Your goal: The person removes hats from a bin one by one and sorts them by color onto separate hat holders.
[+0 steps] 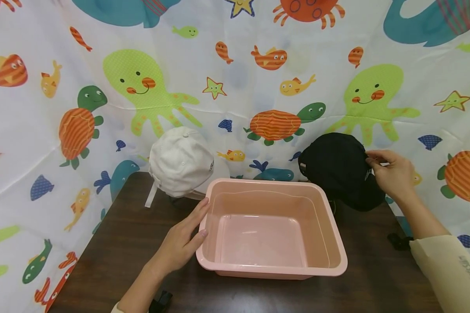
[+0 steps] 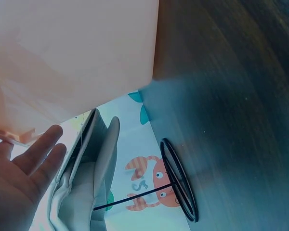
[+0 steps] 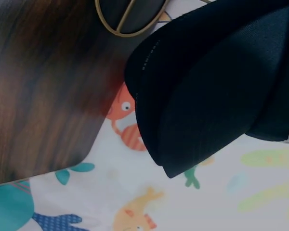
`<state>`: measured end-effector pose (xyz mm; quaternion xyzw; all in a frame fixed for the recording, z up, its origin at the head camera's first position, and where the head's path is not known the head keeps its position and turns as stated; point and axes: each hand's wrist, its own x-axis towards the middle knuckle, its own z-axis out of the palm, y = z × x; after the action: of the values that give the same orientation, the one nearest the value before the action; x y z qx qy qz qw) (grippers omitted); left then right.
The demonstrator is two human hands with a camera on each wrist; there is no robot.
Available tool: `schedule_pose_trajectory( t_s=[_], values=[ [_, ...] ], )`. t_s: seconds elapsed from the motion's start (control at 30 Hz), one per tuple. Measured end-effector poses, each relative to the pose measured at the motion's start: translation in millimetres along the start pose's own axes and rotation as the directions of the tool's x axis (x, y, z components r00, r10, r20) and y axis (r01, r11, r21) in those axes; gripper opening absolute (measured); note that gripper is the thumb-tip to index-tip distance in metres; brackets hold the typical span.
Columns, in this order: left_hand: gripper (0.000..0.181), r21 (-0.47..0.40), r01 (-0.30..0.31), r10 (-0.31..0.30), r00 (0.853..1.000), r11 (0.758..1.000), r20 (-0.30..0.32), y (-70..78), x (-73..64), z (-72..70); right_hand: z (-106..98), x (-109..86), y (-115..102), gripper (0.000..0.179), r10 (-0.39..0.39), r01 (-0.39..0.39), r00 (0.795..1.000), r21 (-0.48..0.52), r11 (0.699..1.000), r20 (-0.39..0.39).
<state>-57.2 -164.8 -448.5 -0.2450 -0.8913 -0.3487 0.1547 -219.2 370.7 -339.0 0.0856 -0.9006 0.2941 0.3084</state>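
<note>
A pink plastic basin [image 1: 258,271] stands at the middle of the dark wooden table. My left hand [image 1: 180,243] rests against its left side, fingers extended at the rim; the left wrist view shows those fingers [image 2: 41,154] near the basin wall [image 2: 77,53]. At the right, my right hand [image 1: 393,171] pinches the black baseball cap [image 1: 334,169] between thumb and fingers near the front of its crown. The cap's brim [image 3: 207,106] fills much of the right wrist view, where the right hand is out of sight. Back left is a white baseball cap [image 1: 182,163].
Under the white cap is a black wire stand [image 2: 180,183]. A gold-coloured wire stand [image 3: 130,33] shows by the black cap. Behind the table [image 1: 133,234] hangs a white curtain [image 1: 235,100] printed with sea animals.
</note>
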Motion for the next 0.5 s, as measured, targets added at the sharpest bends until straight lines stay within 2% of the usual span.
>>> schedule_pose_trajectory(
  t_s=[0.5],
  values=[
    [0.062,-0.011,-0.007,0.007,1.000,1.000,-0.004,0.7,0.2,0.1,4,-12.1,6,0.020,0.026,-0.026,0.999,0.021,0.999,0.020]
  ],
)
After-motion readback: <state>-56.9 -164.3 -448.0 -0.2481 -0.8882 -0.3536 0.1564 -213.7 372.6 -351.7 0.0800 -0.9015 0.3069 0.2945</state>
